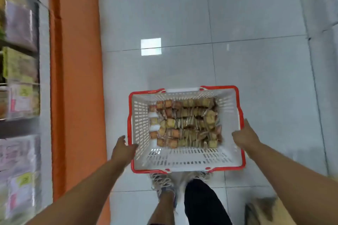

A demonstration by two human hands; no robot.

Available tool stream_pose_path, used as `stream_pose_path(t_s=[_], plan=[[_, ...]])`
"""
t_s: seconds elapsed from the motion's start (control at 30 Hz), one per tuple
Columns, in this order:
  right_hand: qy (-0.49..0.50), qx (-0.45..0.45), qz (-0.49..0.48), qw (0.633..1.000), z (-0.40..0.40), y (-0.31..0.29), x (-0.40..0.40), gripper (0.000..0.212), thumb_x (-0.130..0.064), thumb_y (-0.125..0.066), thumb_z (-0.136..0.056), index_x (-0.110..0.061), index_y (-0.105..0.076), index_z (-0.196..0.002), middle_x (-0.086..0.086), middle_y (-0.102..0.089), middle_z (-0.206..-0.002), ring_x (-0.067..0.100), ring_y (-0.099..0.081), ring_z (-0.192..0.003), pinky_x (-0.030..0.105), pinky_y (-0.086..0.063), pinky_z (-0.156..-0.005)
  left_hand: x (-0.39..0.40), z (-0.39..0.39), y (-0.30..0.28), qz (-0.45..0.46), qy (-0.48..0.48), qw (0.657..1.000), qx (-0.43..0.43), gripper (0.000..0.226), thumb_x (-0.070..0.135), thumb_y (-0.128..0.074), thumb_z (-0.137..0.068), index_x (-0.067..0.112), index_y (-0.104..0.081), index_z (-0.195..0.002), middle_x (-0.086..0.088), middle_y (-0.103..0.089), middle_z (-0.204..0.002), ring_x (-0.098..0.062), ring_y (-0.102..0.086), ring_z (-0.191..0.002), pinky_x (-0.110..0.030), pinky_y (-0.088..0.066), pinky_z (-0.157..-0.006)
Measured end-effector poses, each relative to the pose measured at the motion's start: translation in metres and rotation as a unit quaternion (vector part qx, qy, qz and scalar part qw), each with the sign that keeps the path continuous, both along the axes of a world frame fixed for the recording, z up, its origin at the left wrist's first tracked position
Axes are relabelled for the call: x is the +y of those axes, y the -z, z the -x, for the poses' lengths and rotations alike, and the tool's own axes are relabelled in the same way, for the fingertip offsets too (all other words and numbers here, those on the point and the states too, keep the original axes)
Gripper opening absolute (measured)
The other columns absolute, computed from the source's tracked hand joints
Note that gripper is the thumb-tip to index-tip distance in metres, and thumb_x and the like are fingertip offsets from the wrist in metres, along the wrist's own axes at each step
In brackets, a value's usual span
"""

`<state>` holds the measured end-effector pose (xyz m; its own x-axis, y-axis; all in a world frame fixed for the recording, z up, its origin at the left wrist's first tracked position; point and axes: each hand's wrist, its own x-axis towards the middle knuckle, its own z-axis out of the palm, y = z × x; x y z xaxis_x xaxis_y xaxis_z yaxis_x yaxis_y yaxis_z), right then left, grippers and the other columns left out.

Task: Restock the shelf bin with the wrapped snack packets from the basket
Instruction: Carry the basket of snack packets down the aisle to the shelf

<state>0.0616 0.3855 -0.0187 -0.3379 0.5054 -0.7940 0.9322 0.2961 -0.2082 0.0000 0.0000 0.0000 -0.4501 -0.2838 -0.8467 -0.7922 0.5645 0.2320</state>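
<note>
A white plastic basket [184, 159] with a red rim and folded red handles stands on the tiled floor in front of my feet. Several wrapped snack packets [184, 124], orange and brown in clear wrap, lie in rows across its bottom. My left hand [123, 149] reaches to the basket's left rim, fingertips touching it and thumb raised. My right hand [244, 136] holds the right rim, fingers over the inside of the wall and thumb along the red edge. The shelf [20, 78] stands at the far left, blurred; I cannot make out which bin is meant.
An orange base panel [76, 78] runs along the foot of the shelf, left of the basket. Bagged goods fill the shelf levels. Grey floor tiles [256, 23] stretch ahead and to the right. My shoes [164, 184] stand just behind the basket.
</note>
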Motion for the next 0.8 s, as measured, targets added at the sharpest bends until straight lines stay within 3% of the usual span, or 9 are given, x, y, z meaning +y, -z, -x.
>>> stream_pose_path(t_s=[0.07, 0.13, 0.23, 0.37, 0.47, 0.6, 0.7, 0.8], plan=[[-0.001, 0.032, -0.041, 0.999, -0.003, 0.025, 0.004, 0.057, -0.001, -0.056, -0.088, -0.001, -0.04, -0.142, 0.025, -0.058, -0.131, 0.041, -0.058, -0.116, 0.036, -0.046, -0.088, 0.002, 0.004, 0.029, 0.005, -0.038, 0.999, 0.002, 0.058, 0.015, -0.068, -0.095, 0.008, -0.045, -0.148, -0.016, -0.06, -0.14, -0.032, -0.063, -0.11, -0.035, -0.05, -0.084], [0.013, 0.046, -0.072, 0.996, -0.006, 0.043, 0.01, 0.042, -0.005, -0.056, -0.09, -0.004, -0.051, -0.132, 0.02, -0.063, -0.123, 0.04, -0.06, -0.11, 0.033, -0.042, -0.083, 0.0, 0.012, 0.047, -0.009, -0.07, 0.997, -0.006, 0.05, 0.017, -0.068, -0.095, 0.01, -0.05, -0.141, -0.013, -0.066, -0.131, -0.03, -0.066, -0.104, -0.038, -0.053, -0.083], [0.008, 0.035, -0.087, 0.996, -0.01, 0.05, 0.019, 0.034, -0.01, -0.059, -0.094, -0.003, -0.059, -0.127, 0.022, -0.066, -0.119, 0.041, -0.062, -0.109, 0.036, -0.046, -0.087, -0.011, 0.019, 0.056, -0.01, -0.04, 0.999, -0.013, 0.046, 0.014, -0.069, -0.095, 0.014, -0.053, -0.138, -0.007, -0.068, -0.122, -0.025, -0.067, -0.097, -0.036, -0.054, -0.077], [0.008, 0.026, -0.08, 0.996, 0.006, 0.02, 0.031, 0.033, -0.014, -0.061, -0.095, -0.005, -0.062, -0.126, 0.021, -0.068, -0.12, 0.042, -0.063, -0.109, 0.047, -0.052, -0.097, -0.008, 0.042, 0.024, 0.02, -0.005, 0.999, 0.024, 0.033, 0.019, -0.068, -0.095, 0.018, -0.058, -0.126, -0.004, -0.07, -0.108, -0.024, -0.068, -0.091, -0.037, -0.055, -0.074], [0.019, 0.027, -0.059, 0.998, 0.02, -0.039, 0.037, 0.033, -0.012, -0.06, -0.095, -0.004, -0.062, -0.127, 0.021, -0.068, -0.12, 0.042, -0.063, -0.108, 0.048, -0.052, -0.097, -0.001, 0.061, -0.039, 0.04, 0.019, 0.998, 0.052, 0.021, 0.019, -0.064, -0.097, 0.016, -0.061, -0.117, -0.003, -0.068, -0.096, -0.016, -0.062, -0.076, -0.029, -0.045, -0.059], [0.057, 0.053, -0.024, 0.997, 0.048, -0.168, 0.043, 0.025, -0.011, -0.058, -0.095, -0.006, -0.067, -0.118, 0.018, -0.07, -0.11, 0.038, -0.066, -0.098, 0.045, -0.055, -0.091, 0.011, 0.091, -0.169, 0.046, 0.027, 0.998, 0.043, 0.035, 0.002, -0.057, -0.097, 0.002, -0.059, -0.132, -0.018, -0.068, -0.115, -0.032, -0.066, -0.092, -0.037, -0.054, -0.079], [0.097, 0.091, -0.007, 0.991, 0.079, -0.272, 0.046, 0.02, -0.012, -0.055, -0.095, -0.012, -0.067, -0.111, 0.011, -0.07, -0.101, 0.031, -0.065, -0.085, 0.037, -0.054, -0.081, 0.017, 0.125, -0.275, 0.063, 0.066, 0.993, 0.072, 0.036, 0.005, -0.059, -0.096, 0.0, -0.06, -0.132, -0.02, -0.069, -0.114, -0.028, -0.064, -0.084, -0.03, -0.05, -0.064], [0.09, 0.114, -0.009, 0.989, 0.117, -0.356, 0.052, 0.021, -0.012, -0.056, -0.095, -0.01, -0.068, -0.113, 0.012, -0.07, -0.101, 0.032, -0.065, -0.086, 0.035, -0.052, -0.078, 0.018, 0.163, -0.362, 0.074, 0.074, 0.99, 0.099, 0.044, 0.009, -0.062, -0.096, 0.002, -0.057, -0.139, -0.022, -0.068, -0.123, -0.037, -0.067, -0.099, -0.036, -0.056, -0.077]])
